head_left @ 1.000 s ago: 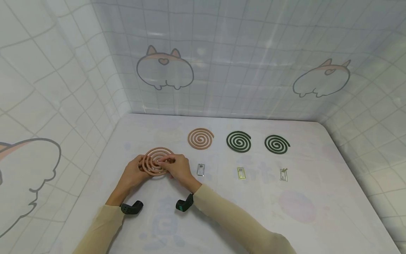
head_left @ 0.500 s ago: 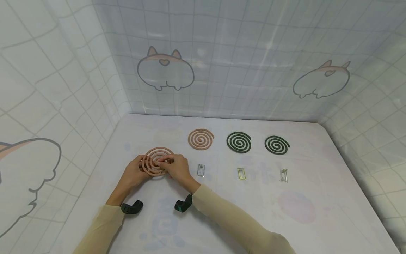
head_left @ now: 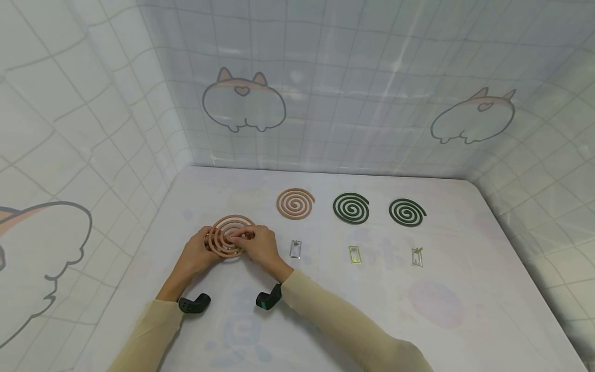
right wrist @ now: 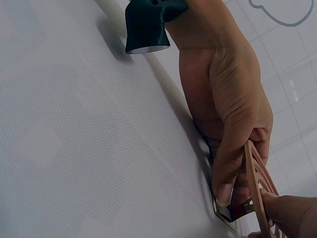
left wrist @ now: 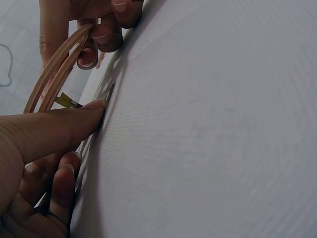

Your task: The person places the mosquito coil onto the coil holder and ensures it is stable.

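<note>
A brown mosquito coil (head_left: 226, 255) is held near the table's left side in the head view. Under it sits a small metal coil stand (right wrist: 221, 213) with a yellowish upright tab (left wrist: 64, 100), hidden from above. My left hand (head_left: 196, 257) is beneath the coil's left side, its thumb pressed on the stand's flat plate, fingers behind. My right hand (head_left: 261, 247) reaches over the coil from the right. It pinches the coil near its centre, beside the tab. Whether the tab's tip is in the coil, I cannot tell. Both wrists wear black camera mounts.
Behind lie another brown coil (head_left: 295, 204) and two dark green coils, a nearer one (head_left: 351, 208) and a farther-right one (head_left: 407, 213). In front of them rest a silver stand (head_left: 295, 249), a yellow stand (head_left: 355, 254) and another silver stand (head_left: 417, 257). Tiled-pattern walls enclose the table.
Both hands stay on the same coil and stand. My right hand and wrist have shifted very slightly left; the loose coils and stands lie as before.
</note>
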Demonstrator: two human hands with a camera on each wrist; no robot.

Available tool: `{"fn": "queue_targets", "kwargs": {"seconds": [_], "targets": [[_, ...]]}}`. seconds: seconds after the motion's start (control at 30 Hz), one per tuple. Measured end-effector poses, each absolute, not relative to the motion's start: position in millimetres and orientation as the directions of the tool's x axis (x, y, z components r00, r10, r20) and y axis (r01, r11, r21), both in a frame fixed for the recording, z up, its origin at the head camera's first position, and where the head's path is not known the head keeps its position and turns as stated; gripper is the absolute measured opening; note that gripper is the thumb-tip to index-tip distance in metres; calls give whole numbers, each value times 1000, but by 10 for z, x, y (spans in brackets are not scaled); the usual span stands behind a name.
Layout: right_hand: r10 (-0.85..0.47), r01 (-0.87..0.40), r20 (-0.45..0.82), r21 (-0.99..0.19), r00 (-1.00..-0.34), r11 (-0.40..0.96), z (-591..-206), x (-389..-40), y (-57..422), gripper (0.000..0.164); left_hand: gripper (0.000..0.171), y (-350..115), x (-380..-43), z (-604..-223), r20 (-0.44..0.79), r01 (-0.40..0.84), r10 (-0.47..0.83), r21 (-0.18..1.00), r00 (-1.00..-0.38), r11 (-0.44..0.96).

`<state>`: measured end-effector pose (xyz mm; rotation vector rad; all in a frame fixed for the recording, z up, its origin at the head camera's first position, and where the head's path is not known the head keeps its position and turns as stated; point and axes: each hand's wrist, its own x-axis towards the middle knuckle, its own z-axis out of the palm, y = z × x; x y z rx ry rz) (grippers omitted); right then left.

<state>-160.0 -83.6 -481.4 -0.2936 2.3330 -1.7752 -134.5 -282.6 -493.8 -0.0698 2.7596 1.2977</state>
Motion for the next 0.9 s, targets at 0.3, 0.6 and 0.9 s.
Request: {"fn": "queue_targets", "kwargs": {"seconds": [0.3,0.6,0.9], "targets": [[-263,-33,-47,-956,-964,292,-4838,-1613,-849,9,65,-2827,-1339,-4935,-103,-78,2,761,-995,644],[-266,-28,-56,-953,-962,303,-4841,-1609,-848,11,64,-2822,-1337,-4933,-103,-74,6,759,-995,647],[-274,-38,-55,-946,-960,323,-4867,-1623,-841,10,63,-2828,-1346,-4939,-84,-58,8,751,-996,658]]}}
